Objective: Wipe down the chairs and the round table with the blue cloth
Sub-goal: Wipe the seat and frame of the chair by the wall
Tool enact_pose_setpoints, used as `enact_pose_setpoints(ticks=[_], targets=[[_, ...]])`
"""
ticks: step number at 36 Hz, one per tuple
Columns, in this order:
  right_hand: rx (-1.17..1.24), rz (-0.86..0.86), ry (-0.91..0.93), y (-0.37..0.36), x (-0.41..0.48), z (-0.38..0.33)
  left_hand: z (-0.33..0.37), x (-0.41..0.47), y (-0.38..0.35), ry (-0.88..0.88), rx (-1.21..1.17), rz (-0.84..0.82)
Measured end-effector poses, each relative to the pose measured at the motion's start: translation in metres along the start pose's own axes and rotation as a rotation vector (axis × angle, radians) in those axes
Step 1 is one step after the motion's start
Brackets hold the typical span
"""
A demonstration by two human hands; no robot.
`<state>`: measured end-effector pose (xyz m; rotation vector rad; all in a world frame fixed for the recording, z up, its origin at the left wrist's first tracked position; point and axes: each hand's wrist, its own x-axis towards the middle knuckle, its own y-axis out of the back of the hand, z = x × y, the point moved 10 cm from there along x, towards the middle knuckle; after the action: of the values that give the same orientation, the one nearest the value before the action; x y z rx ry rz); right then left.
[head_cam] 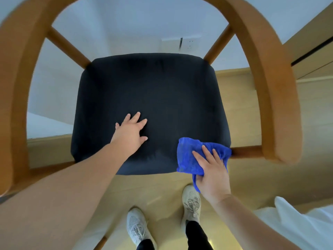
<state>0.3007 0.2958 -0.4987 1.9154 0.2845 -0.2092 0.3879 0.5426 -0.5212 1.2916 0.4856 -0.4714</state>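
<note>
Under our right hand: we see the blue cloth [191, 156], bunched up on the front right corner of the seat.
Right hand [212, 174]: it lies on top of the cloth with the fingers spread out flat. The thumb is tucked under a bit of cloth that hangs off the seat edge, so the hand is pinching the cloth there.
Left hand [132, 131]: it is flat and spread wide on the seat, holding nothing. It sits well apart from the cloth hand, toward the left.
Seat [149, 105]: we see a dark, soft cushion under both hands.
Chair [270, 87]: its brown wood arms curve around the seat, and one arm end sticks out just past the cloth hand.
Shoes [137, 230]: two pale shoes stand on the light floor [162, 192], below the cloth hand and nearer to us.
</note>
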Motion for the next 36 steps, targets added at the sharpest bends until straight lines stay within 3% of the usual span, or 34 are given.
enact_pose_setpoints(ticks=[3, 7, 12, 17, 25, 32, 36], targets=[[0.13, -0.048, -0.046, 0.013, -0.011, 0.007, -0.009, -0.027, 0.012, 0.034, -0.19, 0.181], [0.18, 0.001, -0.068, 0.043, 0.01, 0.0, -0.016, -0.071, 0.018, -0.023, -0.221, 0.316], [0.045, 0.038, 0.026, 0.061, 0.075, -0.04, -0.045, -0.103, 0.0, 0.064, -0.225, 0.286], [-0.157, -0.14, 0.03, 0.012, 0.11, -0.06, -0.062, -0.117, -0.018, 0.116, -0.249, 0.262], [-0.197, -0.133, 0.103, -0.032, 0.024, -0.055, -0.078, -0.141, -0.041, 0.132, -0.266, 0.218], [-0.201, -0.254, 0.198, -0.065, -0.062, -0.049, -0.092, -0.16, -0.047, 0.161, -0.249, 0.162], [-0.058, -0.187, 0.155, -0.048, -0.059, -0.064, -0.098, -0.17, -0.043, 0.164, -0.281, 0.185]])
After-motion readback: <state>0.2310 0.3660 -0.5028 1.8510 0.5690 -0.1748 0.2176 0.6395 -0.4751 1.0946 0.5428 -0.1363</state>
